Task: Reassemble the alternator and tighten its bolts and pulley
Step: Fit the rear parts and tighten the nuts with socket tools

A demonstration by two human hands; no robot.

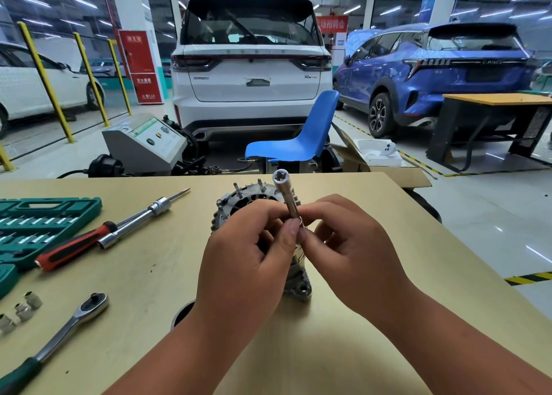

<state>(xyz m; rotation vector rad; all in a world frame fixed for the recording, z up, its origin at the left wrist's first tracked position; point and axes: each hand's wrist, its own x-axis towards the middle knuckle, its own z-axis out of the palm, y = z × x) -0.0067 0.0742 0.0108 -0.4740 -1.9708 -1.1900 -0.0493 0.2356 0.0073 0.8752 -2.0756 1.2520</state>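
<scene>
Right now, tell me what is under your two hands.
Under the left hand and right hand stands the alternator on the table: its studded top and a mounting ear show. Its middle is covered, and so is the lower end of the long socket they pinch.

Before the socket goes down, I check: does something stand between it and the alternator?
Only the hands: left hand and right hand pinch the socket and cover the middle of the alternator. Its far studs show free.

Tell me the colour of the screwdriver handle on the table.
The screwdriver handle is red and black; head view.
</scene>
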